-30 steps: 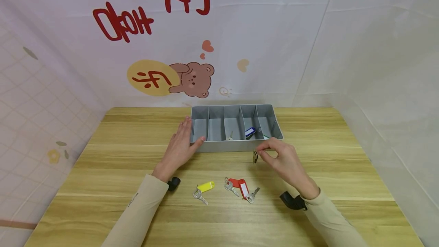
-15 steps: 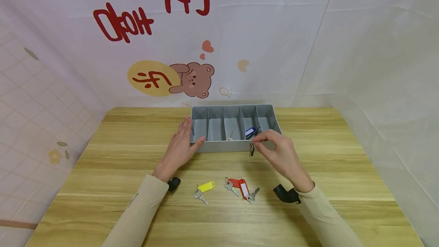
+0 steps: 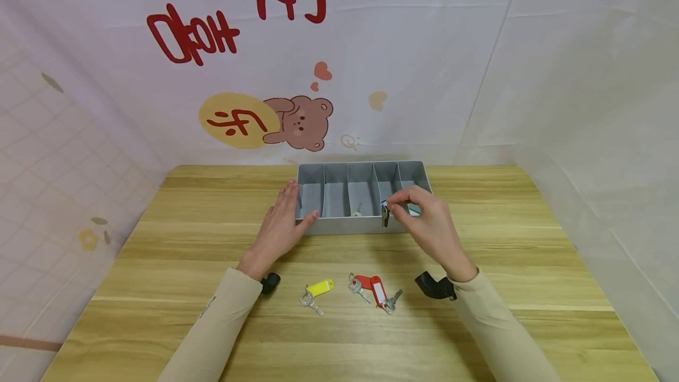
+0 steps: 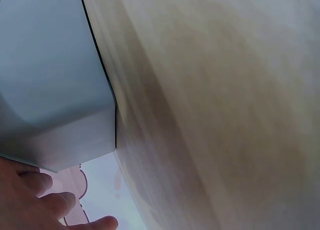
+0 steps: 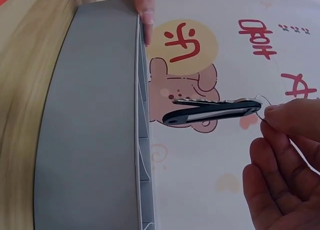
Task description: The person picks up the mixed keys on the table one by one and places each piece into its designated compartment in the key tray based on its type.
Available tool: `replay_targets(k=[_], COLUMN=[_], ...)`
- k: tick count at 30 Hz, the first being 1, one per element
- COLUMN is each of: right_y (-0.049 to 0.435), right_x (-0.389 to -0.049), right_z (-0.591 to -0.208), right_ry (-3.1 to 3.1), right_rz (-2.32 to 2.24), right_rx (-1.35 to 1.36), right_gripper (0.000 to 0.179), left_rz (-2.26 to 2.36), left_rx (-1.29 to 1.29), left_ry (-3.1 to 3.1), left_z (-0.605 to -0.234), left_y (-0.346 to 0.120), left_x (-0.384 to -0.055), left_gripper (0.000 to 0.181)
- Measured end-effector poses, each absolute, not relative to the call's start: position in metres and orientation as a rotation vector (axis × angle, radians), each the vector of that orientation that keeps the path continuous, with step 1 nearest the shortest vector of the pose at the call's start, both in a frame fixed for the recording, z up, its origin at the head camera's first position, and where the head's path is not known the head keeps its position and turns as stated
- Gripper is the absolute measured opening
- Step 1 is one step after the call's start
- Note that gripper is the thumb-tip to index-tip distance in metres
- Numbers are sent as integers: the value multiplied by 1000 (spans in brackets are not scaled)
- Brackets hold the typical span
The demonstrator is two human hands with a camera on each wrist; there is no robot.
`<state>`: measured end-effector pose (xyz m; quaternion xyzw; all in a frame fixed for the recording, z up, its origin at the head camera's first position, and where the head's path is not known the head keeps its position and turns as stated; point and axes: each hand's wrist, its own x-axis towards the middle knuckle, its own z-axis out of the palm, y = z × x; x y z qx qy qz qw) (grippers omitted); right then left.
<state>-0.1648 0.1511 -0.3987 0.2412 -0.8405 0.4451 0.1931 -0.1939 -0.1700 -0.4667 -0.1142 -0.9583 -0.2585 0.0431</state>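
Observation:
My right hand (image 3: 432, 226) pinches a thin metal ring between thumb and fingertip. From the ring hang a key (image 5: 210, 100) and a dark key tag (image 5: 215, 112) with a white label, as the right wrist view shows. In the head view they overlap the front wall and rim of a grey divided box (image 3: 339, 227), near its fourth compartment from the left. Straight fingers of my left hand (image 3: 277, 223) rest along the box's left end, with the thumb at the front rim. A key (image 3: 358, 211) lies in the middle compartment. Behind my right fingers shows a green tag (image 3: 414, 210) in the rightmost one.
On the wooden table (image 3: 212, 335) in front of the box lie a key with a yellow tag (image 3: 320, 288) and two keys with red tags (image 3: 379, 290). A printed cloth wall (image 3: 424, 75) stands right behind the box.
My right hand has moved forward and left with the key and dark tag, from the table in front of the box to its front rim. My left hand stays put.

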Motion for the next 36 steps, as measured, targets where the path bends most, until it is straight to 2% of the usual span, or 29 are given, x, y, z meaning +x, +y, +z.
replay_targets(k=[14,36], right_y=[137,117], right_x=[-188,-225], right_z=[-398,-432], right_ry=[-2355,-2493], right_rz=[1223,1155], right_rx=[621,640], right_gripper=[10,7], left_rz=[-801,-797], left_rx=[-354,-357], left_ry=[-2947,-2939], left_z=[-465,-469], left_y=[-170,-171], left_x=[-196,-196], left_gripper=[94,93])
